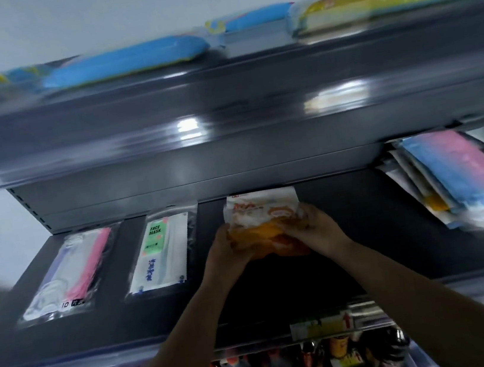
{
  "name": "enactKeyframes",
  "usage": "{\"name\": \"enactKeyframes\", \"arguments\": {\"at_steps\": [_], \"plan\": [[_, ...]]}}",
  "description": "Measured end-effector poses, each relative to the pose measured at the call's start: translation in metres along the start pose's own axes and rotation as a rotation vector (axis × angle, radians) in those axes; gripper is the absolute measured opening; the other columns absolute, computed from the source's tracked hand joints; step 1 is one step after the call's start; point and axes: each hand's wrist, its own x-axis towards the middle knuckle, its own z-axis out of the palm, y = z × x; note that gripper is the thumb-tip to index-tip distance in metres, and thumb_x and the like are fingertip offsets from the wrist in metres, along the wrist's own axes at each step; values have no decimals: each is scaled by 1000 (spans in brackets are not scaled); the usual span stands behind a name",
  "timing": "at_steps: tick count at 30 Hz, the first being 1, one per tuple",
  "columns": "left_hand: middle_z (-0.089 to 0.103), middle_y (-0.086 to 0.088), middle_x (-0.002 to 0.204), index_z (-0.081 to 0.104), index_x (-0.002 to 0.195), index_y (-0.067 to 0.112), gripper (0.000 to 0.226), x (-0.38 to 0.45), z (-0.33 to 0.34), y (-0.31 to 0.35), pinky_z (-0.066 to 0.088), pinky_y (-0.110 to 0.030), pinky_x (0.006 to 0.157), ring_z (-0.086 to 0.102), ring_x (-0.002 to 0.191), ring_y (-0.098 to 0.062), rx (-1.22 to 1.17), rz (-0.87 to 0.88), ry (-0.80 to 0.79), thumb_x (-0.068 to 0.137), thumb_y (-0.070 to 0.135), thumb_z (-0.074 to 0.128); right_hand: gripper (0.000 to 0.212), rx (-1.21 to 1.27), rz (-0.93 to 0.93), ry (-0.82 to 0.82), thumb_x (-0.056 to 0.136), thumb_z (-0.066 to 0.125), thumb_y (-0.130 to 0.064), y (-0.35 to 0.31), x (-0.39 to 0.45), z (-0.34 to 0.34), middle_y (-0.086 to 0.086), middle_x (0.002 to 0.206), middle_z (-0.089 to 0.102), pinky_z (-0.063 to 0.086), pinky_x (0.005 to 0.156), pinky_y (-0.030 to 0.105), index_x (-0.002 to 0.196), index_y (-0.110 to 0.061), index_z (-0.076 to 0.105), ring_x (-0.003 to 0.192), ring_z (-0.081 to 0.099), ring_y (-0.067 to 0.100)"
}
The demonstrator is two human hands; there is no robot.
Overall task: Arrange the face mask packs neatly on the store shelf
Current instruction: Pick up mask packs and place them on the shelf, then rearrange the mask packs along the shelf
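There is one view only, from a wide-angle camera worn on the person's head. It faces straight into a dark store shelf unit, close enough that both forearms reach in from the bottom edge toward the middle shelf point(370, 264). The camera looks down onto that shelf's surface, about level with the front lip of the upper shelf point(225, 117), so the packs on top show edge-on against the pale wall. The lowest tier point(291, 366) appears only as a strip along the bottom edge. The wide lens bends the shelf lines, and the edges of the picture are smeared by blur, while the centre is sharper.
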Motion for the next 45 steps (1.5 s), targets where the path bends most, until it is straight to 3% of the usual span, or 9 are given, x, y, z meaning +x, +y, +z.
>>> {"name": "enactKeyframes", "arguments": {"at_steps": [2, 4, 6, 10, 17, 25, 29, 33, 45], "plan": [[59, 6, 115, 48, 115, 28, 62, 4, 0, -6, 50, -16, 82, 59, 103, -12, 103, 48, 54, 64, 39, 82, 78, -180, -83, 81, 80, 62, -53, 1, 0, 0, 5, 153, 29, 26, 115, 38, 144, -18, 32, 144, 19, 24], [41, 4, 142, 38, 134, 33, 86, 4, 0, -7, 37, -37, 107, 37, 132, -22, 386, 152, 71, 60, 60, 72, 87, -421, -233, 99, 76, 52, -67, 2, -6, 1, 1, 156, 20, 22, 117, 36, 146, -24, 26, 144, 17, 23], [22, 5, 154, 25, 145, 31, 92, 0, -1, -7, 26, -38, 114, 20, 141, -22, 551, 251, 39, 68, 57, 68, 90, -681, -364, 21, 71, 36, -75, 2, -11, 5, -3, 157, 18, 13, 118, 35, 147, -28, 23, 144, 17, 21], [18, 9, 155, 23, 145, 32, 79, 3, -2, -10, 23, -36, 115, 12, 144, -18, 769, 350, -35, 79, 52, 62, 73, -856, -364, -101, 90, 42, -56, 4, -5, 13, -7, 158, 10, 9, 118, 38, 150, -26, 13, 145, 13, 18], [20, 6, 155, 22, 146, 31, 75, 21, -5, -1, 24, -38, 114, 16, 143, -20, 890, 377, -20, 83, 52, 57, 70, -867, -288, -131, 93, 39, -51, -7, 10, 11, -4, 159, 8, 10, 118, 40, 150, -25, 7, 145, 15, 19], [33, 4, 150, 31, 143, 26, 67, 8, 3, 39, 22, -31, 113, 27, 139, -20, 893, 516, 102, 85, 53, 51, 60, -824, -337, 149, 86, 55, -39, -16, -22, -27, 7, 140, 46, 32, 103, 42, 140, -18, 39, 128, 43, 30], [42, 3, 145, 39, 139, 26, 69, -4, 37, 78, 27, -35, 110, 37, 133, -23, 902, 605, 172, 81, 61, 32, 53, -920, -283, 266, 89, 48, -44, -7, -43, -74, 4, 137, 47, 30, 103, 37, 135, -19, 43, 128, 41, 27], [36, 3, 148, 29, 144, 27, 60, -16, 90, 109, 24, -33, 112, 31, 136, -21, 943, 599, 104, 90, 51, 41, 49, -969, -223, 318, 90, 48, -41, 17, -67, -125, 6, 134, 49, 32, 102, 36, 132, -16, 46, 126, 42, 27], [42, -2, 144, 34, 141, 21, 56, -63, 247, 174, 32, -38, 105, 40, 130, -27, 790, 514, -27, 92, 47, 43, 51, -989, -80, 333, 93, 43, -40, 115, -134, -268, 3, 140, 45, 34, 103, 35, 139, -20, 37, 131, 39, 24]]}}
